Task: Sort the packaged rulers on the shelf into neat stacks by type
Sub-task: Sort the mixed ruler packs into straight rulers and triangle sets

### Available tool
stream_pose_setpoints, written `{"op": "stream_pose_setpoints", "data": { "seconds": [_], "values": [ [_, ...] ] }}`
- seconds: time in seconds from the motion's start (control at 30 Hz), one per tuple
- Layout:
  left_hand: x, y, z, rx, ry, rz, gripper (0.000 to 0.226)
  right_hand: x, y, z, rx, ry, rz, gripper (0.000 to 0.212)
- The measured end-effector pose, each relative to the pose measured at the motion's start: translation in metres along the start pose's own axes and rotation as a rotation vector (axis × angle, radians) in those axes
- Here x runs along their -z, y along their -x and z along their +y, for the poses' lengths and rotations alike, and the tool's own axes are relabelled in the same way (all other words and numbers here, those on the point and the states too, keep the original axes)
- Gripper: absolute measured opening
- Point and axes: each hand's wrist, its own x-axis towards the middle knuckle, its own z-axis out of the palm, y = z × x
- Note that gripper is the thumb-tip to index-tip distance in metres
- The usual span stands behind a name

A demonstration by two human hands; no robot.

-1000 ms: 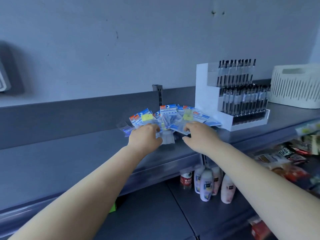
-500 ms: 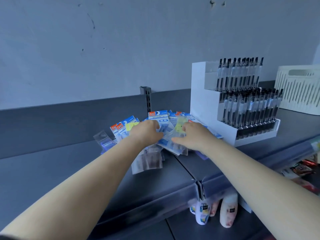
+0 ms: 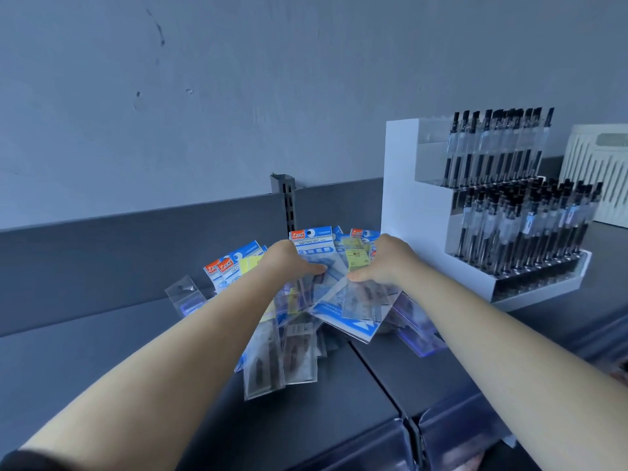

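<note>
Single view only: head-worn wide-angle camera, aimed forward and slightly downward across a dark shelf (image 3: 102,351) toward the grey back wall (image 3: 238,96). It sits close, with both forearms running in from the bottom corners to the packaged rulers (image 3: 319,311) near frame centre (straight lines bow toward the edges). The white pen display (image 3: 418,212) falls at right; no second view shares the scene.
</note>
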Motion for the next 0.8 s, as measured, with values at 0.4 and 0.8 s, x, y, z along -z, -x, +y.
{"op": "stream_pose_setpoints", "data": {
  "seconds": [0.4,0.8],
  "values": [
    [0.009,-0.006,-0.016,0.091,0.286,0.006,0.036,-0.008,-0.002,0.001,0.084,-0.181,0.183,0.039],
    [0.056,0.060,-0.041,-0.061,0.845,0.350,0.020,-0.005,0.062,-0.014,0.123,-0.778,0.160,0.022]
  ]
}}
